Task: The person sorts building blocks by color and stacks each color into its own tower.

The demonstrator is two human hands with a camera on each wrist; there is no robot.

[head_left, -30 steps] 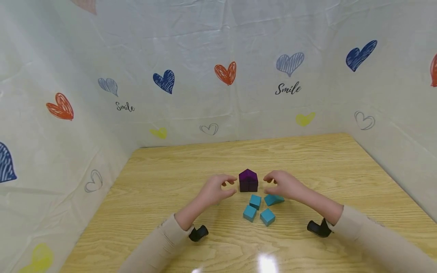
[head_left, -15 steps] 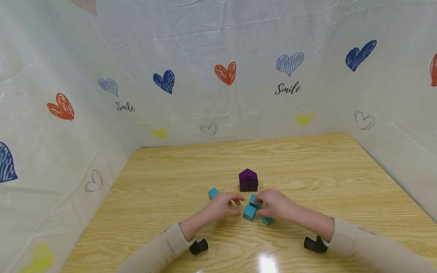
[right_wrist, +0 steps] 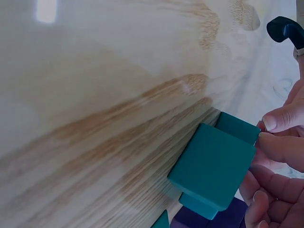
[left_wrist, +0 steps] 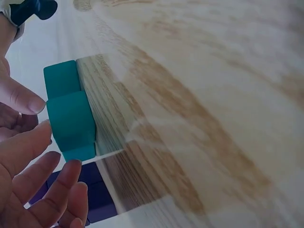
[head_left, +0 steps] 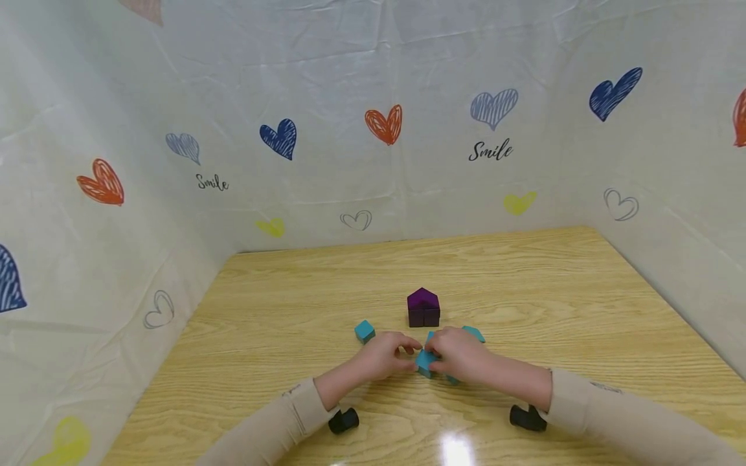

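Observation:
In the head view, a teal cube (head_left: 425,364) sits on the table between my two hands. My left hand (head_left: 384,356) is at its left, fingers loosely bent, thumb and fingertips close to the cube with nothing between them. From the right, my right hand (head_left: 460,355) reaches over the blocks, its thumb and index fingertips overlapping the cube's right side. It partly hides two more teal cubes, one behind and one in front. The right wrist view shows the teal cubes (right_wrist: 213,166) bunched together, the right thumb and index finger (right_wrist: 282,149) right at their upper edge.
A purple house-shaped block group (head_left: 423,309) stands behind the hands. Another teal cube (head_left: 364,331) lies beyond the left hand, and a teal wedge-like block (head_left: 474,333) is partly hidden behind the right. White heart-print cloth (head_left: 326,181) rises around the wooden table (head_left: 280,298).
Both hands have come toward me from beside the purple blocks and closer together over the teal cubes. The left cube and the teal wedge have come into clearer view.

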